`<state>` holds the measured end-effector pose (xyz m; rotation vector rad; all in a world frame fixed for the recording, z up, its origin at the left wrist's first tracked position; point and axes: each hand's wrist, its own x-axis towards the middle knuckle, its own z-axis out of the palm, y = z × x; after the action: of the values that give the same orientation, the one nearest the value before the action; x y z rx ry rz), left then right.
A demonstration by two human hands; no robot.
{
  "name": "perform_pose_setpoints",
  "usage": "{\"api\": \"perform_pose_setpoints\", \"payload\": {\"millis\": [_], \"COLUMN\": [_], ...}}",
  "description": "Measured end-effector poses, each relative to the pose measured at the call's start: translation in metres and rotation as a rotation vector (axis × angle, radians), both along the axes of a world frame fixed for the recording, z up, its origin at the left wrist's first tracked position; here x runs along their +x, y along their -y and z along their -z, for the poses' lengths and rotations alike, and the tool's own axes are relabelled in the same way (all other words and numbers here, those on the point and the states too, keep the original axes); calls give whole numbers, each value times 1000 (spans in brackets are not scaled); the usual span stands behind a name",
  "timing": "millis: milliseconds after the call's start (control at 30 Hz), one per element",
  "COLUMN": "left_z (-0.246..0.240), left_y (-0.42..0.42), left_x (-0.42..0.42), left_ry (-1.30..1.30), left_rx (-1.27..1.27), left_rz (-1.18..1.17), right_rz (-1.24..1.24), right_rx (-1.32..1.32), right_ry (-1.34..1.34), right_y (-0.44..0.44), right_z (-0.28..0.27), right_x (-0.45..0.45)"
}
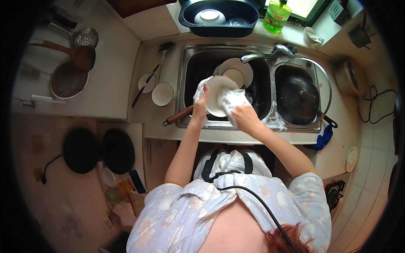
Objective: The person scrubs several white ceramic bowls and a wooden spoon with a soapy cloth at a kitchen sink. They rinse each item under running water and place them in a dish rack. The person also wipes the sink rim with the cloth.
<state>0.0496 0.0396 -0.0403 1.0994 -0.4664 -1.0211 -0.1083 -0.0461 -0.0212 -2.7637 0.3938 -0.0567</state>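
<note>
My left hand (200, 109), foam on its fingers, grips the left rim of a white bowl (215, 99) tilted over the left sink basin (197, 64). A foam-covered cloth or sponge (234, 98) is in my right hand (245, 117), pressed against the right part of the bowl's inside. That spot is blurred. Behind the bowl, stacked plates (246, 66) and a smaller dish (233, 77) lie in the basin. A brown handle (178, 116) juts over the front left rim; what it belongs to is hidden.
A glass lid (327, 79) covers a dark pan (295, 95) at the right basin. The faucet (259, 57) reaches over the left one. Left on the counter are a white bowl (163, 94), a dish (147, 83) with chopsticks (145, 85) and a ladle (163, 57). A blue cloth (324, 139) hangs front right.
</note>
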Motion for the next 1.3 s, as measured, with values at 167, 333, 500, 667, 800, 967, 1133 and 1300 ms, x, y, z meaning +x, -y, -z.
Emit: {"api": "perform_pose_setpoints", "payload": {"millis": [167, 333, 500, 667, 800, 967, 1133, 1300], "left_z": [15, -6, -17, -10, 1, 19, 44, 61], "left_y": [-10, -41, -58, -68, -86, -88, -99, -110], "left_x": [2, 31, 34, 58, 80, 108, 148, 179], "left_ry": [54, 15, 26, 49, -110, -39, -2, 137], "left_rx": [41, 64, 290, 350, 436, 316, 477, 494], "left_rz": [-102, -163, -233, -454, -428, -542, -773, -676], "right_rz": [-39, -355, -308, -340, -431, -219, -170, -4], "right_rx": [89, 40, -446, -41, 293, -44, 438, 705], "right_ry": [481, 417, 316, 129, -67, 338, 460, 556], "right_y": [-14, -6, 12, -32, -49, -63, -71, -56], "right_z": [13, 30, 49, 48, 39, 39, 37, 45], "right_x": [34, 46, 81, 129, 153, 175, 193, 156]}}
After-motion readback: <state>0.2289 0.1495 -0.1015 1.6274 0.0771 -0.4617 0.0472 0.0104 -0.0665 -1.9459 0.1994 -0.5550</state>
